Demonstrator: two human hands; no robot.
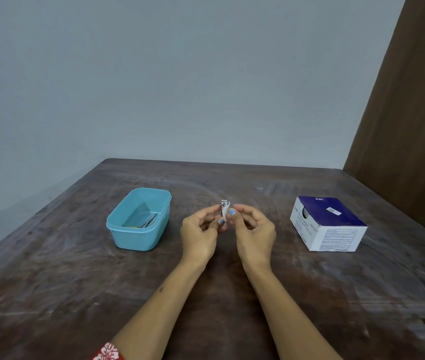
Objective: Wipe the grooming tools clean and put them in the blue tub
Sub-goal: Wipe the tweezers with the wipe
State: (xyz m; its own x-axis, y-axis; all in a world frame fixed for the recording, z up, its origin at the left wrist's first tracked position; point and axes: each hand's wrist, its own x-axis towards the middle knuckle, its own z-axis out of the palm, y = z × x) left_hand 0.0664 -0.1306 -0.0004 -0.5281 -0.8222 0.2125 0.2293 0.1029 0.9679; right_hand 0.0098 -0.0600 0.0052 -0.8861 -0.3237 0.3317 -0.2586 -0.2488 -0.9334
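Observation:
Both hands are raised over the middle of the brown table [76, 294]. My left hand [201, 229] pinches a small silver nail clipper [224, 203], held upright. My right hand [254, 229] pinches a small white wipe [225, 213] against the clipper's side. The blue tub [118, 224] stands to the left of my hands; a metal tool [149, 221] and something yellow lie in its bottom.
A white and dark blue cardboard box [328, 224] sits on the table to the right of my hands. A grey wall runs behind the table, and a brown panel [408, 126] stands at the right.

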